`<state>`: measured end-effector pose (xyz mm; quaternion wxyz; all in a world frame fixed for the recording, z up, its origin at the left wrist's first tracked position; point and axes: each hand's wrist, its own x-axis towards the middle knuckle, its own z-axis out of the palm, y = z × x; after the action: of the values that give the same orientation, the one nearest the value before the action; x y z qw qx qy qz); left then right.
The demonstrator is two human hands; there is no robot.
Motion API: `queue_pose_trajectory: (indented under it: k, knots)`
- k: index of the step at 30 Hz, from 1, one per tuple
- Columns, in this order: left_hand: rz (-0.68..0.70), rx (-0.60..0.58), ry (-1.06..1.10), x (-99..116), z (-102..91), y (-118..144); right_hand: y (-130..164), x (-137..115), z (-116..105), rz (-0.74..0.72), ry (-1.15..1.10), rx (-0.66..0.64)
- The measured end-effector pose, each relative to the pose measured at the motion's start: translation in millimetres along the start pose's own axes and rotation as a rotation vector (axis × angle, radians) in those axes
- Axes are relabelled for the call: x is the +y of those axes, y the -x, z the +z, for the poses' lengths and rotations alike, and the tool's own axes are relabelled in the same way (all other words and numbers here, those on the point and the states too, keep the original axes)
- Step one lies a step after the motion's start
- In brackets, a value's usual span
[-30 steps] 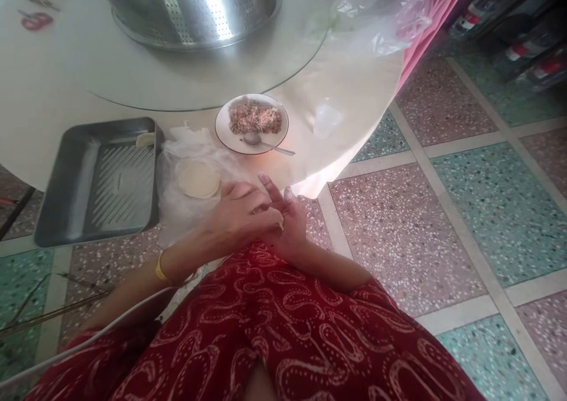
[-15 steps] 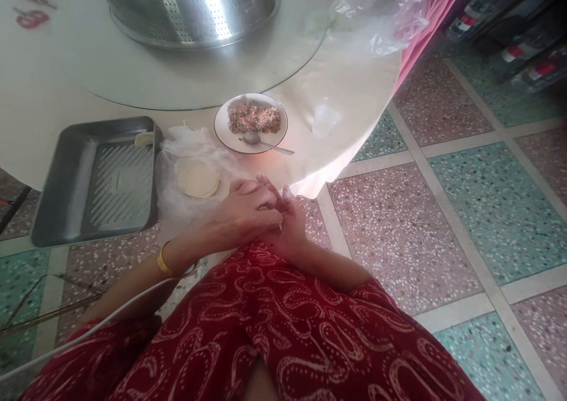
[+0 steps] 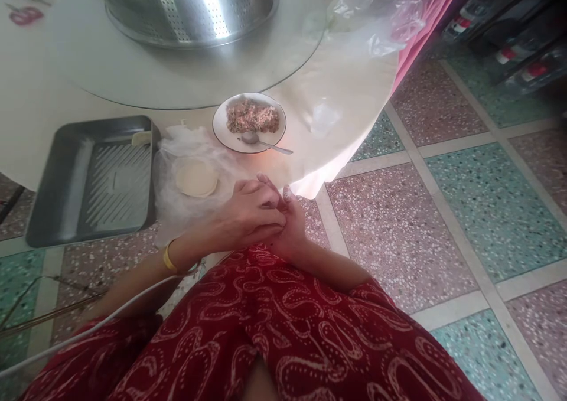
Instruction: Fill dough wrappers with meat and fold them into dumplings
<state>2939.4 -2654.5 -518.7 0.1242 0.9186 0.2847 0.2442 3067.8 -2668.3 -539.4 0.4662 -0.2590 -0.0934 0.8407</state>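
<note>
Both hands meet just above the person's lap, at the near edge of the desk (image 3: 26, 106). The left hand (image 3: 254, 212) is on top, fingers curled and bunched, its tips pressed into the right hand (image 3: 290, 227), which is cupped palm up beneath. Contents of the grip: hidden by the left knuckles; from here I cannot tell what, if anything, is held. Key relation: the dough rounds (image 3: 196, 178) lie on a plastic bag (image 3: 175, 209), to the left of the joined hands and slightly forward. The left hand is clearly nearer, with the right on the far side of it. The rounds are circular, so no long axis to record. The bowl (image 3: 228, 135) of minced filling (image 3: 252, 117) is forward of the hands. The spoon (image 3: 268, 145) does have a long axis: its handle crosses the rim and points rightward and a little back toward the person. The tray (image 3: 119, 179) is left of the bag, one pale piece (image 3: 142, 138) in its far right corner.
</note>
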Motion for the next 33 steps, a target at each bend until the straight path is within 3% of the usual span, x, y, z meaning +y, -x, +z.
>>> queue_pose_trajectory:
  k: [10,15,19,27,33]
  knots:
    - [-0.053,0.034,-0.006,5.5,4.8,2.1,-1.0,1.4,-5.4,-0.038,-0.021,-0.048]
    - [-0.055,0.182,-0.027,1.4,-3.7,11.0,3.7,-5.1,-0.8,0.061,-0.025,-0.002]
    - [-0.069,0.239,-0.083,0.6,-4.0,15.2,5.4,-3.7,1.9,0.056,-0.067,-0.029]
    - [-0.043,0.238,-0.105,2.7,-0.8,11.9,7.0,-5.8,6.7,0.056,0.011,0.060]
    - [-0.012,0.190,-0.104,4.8,-3.1,7.5,6.6,-3.6,5.4,0.038,0.007,0.000]
